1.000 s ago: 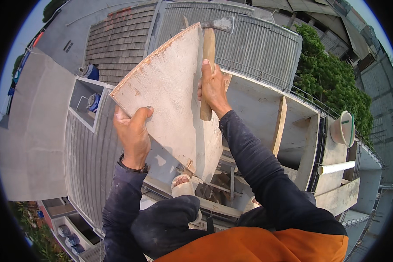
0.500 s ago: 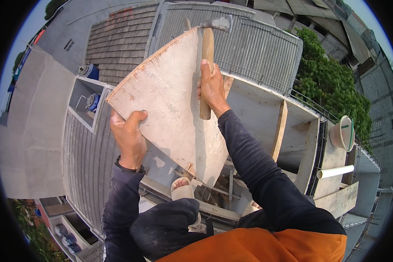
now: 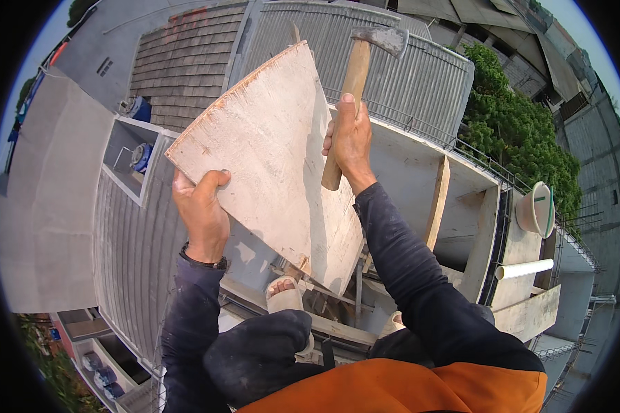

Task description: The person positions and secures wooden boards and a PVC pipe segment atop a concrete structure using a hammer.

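Your left hand (image 3: 201, 213) grips the board (image 3: 275, 158), right hand (image 3: 351, 141) clenches the hammer (image 3: 355, 82); board's loose-looking, not set down yet.

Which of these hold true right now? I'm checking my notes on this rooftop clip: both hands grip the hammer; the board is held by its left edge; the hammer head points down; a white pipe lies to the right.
1. Both hands grip the hammer: false. Only the right hand holds its wooden handle.
2. The left hand holds the plywood board at its left edge: true.
3. The hammer head points down: false. It is raised above the board's top.
4. A white pipe lies to the right: true.
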`<action>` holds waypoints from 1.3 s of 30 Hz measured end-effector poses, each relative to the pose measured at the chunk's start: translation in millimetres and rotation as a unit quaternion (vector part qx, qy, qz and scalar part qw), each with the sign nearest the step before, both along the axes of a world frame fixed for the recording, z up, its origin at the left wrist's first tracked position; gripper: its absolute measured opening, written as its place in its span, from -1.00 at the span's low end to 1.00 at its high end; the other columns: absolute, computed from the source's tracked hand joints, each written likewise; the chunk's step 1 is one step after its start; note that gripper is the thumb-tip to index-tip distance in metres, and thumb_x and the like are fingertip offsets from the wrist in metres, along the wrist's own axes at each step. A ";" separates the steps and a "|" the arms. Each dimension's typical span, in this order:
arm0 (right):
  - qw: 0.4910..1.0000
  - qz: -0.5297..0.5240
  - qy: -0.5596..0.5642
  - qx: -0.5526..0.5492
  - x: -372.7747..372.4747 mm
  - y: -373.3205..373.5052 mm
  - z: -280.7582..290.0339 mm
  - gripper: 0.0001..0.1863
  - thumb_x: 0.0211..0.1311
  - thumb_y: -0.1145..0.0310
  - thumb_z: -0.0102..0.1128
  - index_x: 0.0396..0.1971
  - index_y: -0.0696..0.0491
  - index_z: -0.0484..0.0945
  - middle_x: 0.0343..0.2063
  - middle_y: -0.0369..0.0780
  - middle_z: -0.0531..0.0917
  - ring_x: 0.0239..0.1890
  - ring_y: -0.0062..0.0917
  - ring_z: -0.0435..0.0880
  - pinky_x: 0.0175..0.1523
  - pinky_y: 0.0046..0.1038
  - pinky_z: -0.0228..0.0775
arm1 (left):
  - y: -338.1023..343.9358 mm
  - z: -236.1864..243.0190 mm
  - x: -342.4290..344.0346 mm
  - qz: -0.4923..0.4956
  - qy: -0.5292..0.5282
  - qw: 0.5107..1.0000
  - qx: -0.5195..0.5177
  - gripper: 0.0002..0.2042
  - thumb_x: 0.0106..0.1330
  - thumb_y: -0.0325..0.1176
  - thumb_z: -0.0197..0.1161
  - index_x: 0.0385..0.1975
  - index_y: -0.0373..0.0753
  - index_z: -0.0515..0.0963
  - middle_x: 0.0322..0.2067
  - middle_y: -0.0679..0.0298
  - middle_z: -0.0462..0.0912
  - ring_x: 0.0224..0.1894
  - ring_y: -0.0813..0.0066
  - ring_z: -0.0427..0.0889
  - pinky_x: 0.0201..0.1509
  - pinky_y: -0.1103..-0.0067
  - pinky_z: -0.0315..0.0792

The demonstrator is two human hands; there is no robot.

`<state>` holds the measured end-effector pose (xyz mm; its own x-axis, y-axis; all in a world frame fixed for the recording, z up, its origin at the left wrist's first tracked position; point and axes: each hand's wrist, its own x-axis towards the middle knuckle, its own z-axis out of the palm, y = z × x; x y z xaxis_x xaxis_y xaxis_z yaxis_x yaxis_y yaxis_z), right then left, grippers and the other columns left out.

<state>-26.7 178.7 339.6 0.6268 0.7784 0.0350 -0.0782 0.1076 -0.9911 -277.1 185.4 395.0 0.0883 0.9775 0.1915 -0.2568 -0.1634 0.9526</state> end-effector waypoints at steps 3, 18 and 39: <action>0.996 -0.042 0.051 0.066 -4.1 -8.0 3.1 -0.40 0.58 -0.28 -0.08 -0.20 0.05 0.33 -0.63 -0.30 0.45 -0.76 -0.65 0.49 -0.70 -0.52 0.48 | 1.5 -2.8 -7.3 0.014 0.005 1.000 -0.008 -0.43 0.16 -0.69 0.16 0.26 -0.41 0.40 0.12 0.12 0.58 0.16 0.35 0.58 0.32 0.49 0.42; 0.973 0.232 0.007 -0.004 44.1 82.4 -62.7 -0.18 0.34 -0.18 0.34 0.29 0.23 0.43 -0.03 0.02 0.65 0.27 -0.11 0.58 0.49 -0.12 0.28 | -44.2 -23.4 -117.0 0.078 -0.027 0.995 -0.047 -0.29 0.11 -0.68 0.26 0.37 -0.38 0.30 0.22 0.03 0.50 0.30 0.13 0.52 0.49 0.25 0.34; 0.961 0.273 0.036 0.008 -96.2 68.3 -57.3 -0.29 0.25 0.00 0.53 0.11 0.27 0.48 -0.15 -0.05 0.68 -0.09 -0.35 0.75 0.06 -0.35 0.65 | -42.3 120.2 -254.7 0.081 0.490 0.866 -0.056 -0.45 0.39 -0.17 0.38 0.28 -0.38 0.57 0.14 0.00 0.73 0.17 0.36 0.69 0.26 0.47 0.51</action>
<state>-122.9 247.1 282.3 0.1265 0.9917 0.0221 -0.1950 0.0467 -0.9797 -531.8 143.1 515.2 0.0147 0.9999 0.0064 0.7016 -0.0149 0.7124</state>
